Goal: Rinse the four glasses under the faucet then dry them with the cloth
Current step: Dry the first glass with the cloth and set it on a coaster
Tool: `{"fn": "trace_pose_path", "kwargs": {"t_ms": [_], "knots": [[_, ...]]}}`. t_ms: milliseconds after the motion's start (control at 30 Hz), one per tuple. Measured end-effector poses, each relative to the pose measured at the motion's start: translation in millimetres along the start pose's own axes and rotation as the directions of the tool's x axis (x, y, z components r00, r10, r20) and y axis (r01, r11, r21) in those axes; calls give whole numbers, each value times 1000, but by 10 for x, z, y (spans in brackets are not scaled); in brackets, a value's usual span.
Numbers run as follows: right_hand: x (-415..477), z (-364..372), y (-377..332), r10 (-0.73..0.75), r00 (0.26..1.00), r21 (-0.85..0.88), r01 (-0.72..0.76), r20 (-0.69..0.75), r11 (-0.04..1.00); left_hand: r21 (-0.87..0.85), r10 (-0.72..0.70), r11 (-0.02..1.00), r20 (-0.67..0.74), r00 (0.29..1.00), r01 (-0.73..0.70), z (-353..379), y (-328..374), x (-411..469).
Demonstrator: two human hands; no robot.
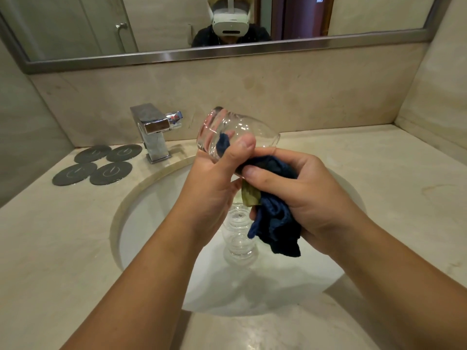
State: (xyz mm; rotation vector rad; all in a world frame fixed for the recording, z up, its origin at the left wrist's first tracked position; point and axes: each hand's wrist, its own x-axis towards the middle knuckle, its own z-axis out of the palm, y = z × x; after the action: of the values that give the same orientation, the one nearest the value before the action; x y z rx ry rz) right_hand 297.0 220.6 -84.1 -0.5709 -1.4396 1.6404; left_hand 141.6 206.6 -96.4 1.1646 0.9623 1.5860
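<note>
Clear drinking glass (227, 127) sits at the middle of the frame, tipped on its side above the sink, its thick base pointing to the upper left and its mouth to the right. My left hand (214, 183) grips it from below, fingers curled round the far wall and thumb pressed across the near side. My right hand (303, 188) is closed round a bunched dark blue terry cloth (275, 223). One end of the cloth is pushed in through the mouth and shows through the glass wall, while the rest hangs from my fist, with an olive-green patch just under my thumb.

Below my hands, other clear glasses (240, 245) stand in the white oval sink basin (151, 210). I make out at least two, but my hands and the cloth hide part of them, so I cannot count them.

A square chrome faucet (154, 132) stands at the basin's upper left edge. Left of it, four round dark grey coasters (96, 164) lie flat in a cluster on the beige marble counter (366, 160). A steel-framed mirror (151, 26) runs across the top of the frame.
</note>
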Motion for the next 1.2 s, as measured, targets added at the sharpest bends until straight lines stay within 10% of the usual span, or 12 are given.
{"fn": "trace_pose_path", "kwargs": {"t_ms": [333,567,833,1200], "knots": [[23,-21,0,-11,1000,145,12,-9,989,-26,-103,994,25,994,104,9,25,-32],[58,-71,102,-131,984,-92,121,-118,988,-55,-87,995,-134,987,80,159,-37,-29],[32,-36,-5,1,998,184,10,-62,983,-95,-119,989,-50,992,114,82,-15,-59],[23,-16,56,-70,994,-87,62,-88,994,-62,-176,983,-64,982,172,98,31,-65]]}}
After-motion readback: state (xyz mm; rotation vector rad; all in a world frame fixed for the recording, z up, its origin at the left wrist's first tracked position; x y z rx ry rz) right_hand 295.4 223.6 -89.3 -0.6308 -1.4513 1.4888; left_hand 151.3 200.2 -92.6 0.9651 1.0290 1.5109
